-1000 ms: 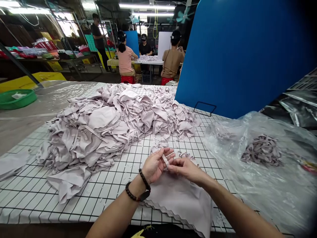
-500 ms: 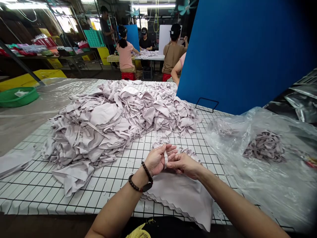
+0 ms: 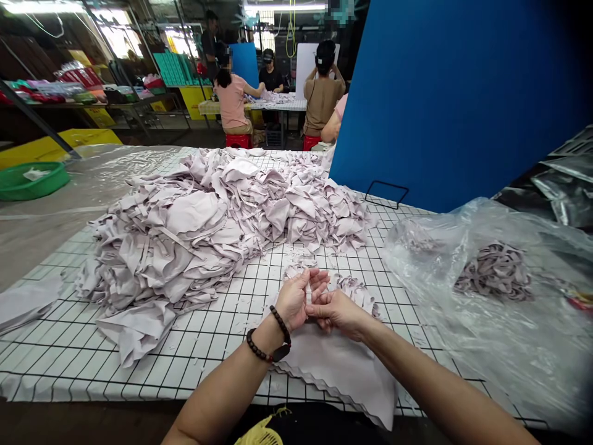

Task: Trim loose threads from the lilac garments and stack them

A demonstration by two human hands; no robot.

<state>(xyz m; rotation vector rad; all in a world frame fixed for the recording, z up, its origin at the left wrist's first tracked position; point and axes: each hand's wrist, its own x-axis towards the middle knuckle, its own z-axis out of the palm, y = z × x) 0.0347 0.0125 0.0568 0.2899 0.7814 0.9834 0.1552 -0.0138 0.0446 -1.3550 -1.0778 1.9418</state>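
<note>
My left hand [image 3: 296, 300], with dark beads at the wrist, is palm up, its thumb closed on a narrow pale fabric strap [image 3: 309, 295]. Meeting it from the right, my right hand [image 3: 341, 314] pinches at the strap's lower end. Beneath both hands lies a flat pale lilac fabric piece [image 3: 343, 364] with a wavy edge, hanging partly over the table's front edge. Just beyond the hands are small bunched fabric strips [image 3: 356, 290]. The fingertips of my right hand are partly hidden behind its own thumb and the strap.
A big heap of lilac fabric pieces [image 3: 194, 216] covers the middle left of the grid-patterned table [image 3: 222, 352]. To the right, a clear plastic bag [image 3: 430, 272] holds coiled strips. A tall blue board [image 3: 445, 105] stands behind it. Far left is a green basket [image 3: 50, 185]; several people sit beyond.
My right hand has shifted slightly left, closer against my left palm, and the strap shows less between them. In the background, a seated person has raised both hands toward the head.
</note>
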